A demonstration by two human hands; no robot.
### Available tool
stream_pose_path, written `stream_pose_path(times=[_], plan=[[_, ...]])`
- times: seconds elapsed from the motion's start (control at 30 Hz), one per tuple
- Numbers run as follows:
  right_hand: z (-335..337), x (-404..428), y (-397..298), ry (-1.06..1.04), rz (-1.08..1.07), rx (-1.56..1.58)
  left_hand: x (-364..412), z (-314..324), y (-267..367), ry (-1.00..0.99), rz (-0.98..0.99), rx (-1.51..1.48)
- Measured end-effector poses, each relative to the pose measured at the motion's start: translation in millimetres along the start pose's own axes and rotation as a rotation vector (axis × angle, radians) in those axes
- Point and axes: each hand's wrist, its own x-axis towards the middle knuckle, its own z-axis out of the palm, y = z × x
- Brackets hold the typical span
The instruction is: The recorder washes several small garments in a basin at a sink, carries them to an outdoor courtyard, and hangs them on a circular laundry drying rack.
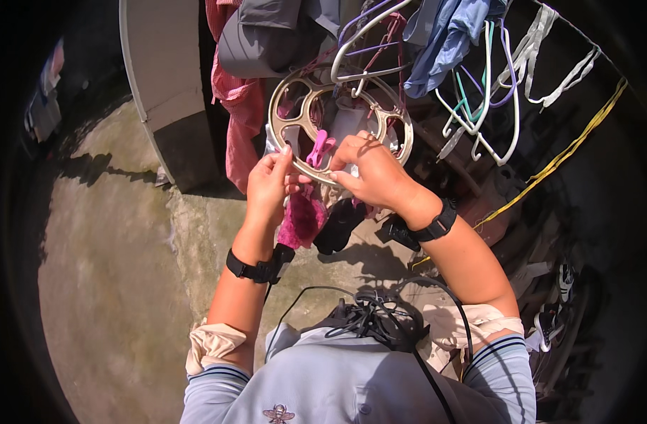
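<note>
A round plastic clip hanger (296,123) with a spoked frame hangs before me. My left hand (268,183) holds its near-left rim, thumb on top and fingers below. At the near-right rim, my right hand (374,172) bends over the frame with thumb and forefinger close together; what lies between them is hidden. A pink plastic clothespin (319,148) sits at the rim between the two hands. Beneath the hanger dangle a fuzzy magenta sock (302,217) and a black sock (339,225). White cloth (347,122) shows through the frame.
Above hang a grey garment (273,42), red checked cloth (241,127) and blue cloth (445,47). White, green and purple hangers (485,90) crowd the right, near a yellow strap (556,164). A pale panel (167,79) stands left. Black cables (376,305) loop at my chest. Shoes (548,323) lie lower right.
</note>
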Motion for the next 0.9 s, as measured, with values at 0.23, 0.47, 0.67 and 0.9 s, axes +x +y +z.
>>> stream_pose_path(times=[0.23,0.47,0.67,0.9], plan=[[-16.2,7.1,0.0,-0.002,-0.028,-0.031,-4.0,6.7,2.7,-0.210,0.143,-0.028],[-45.7,37.3,57.5,0.245,0.499,0.308,-8.9,8.4,7.5,-0.190,0.139,-0.050],[-33.2,77.6,93.5,0.405,0.619,0.495,-9.4,4.3,4.8,-0.191,0.138,-0.076],[-35.6,95.6,66.1,0.605,0.850,0.882,-18.3,3.9,10.3,-0.185,0.150,-0.063]])
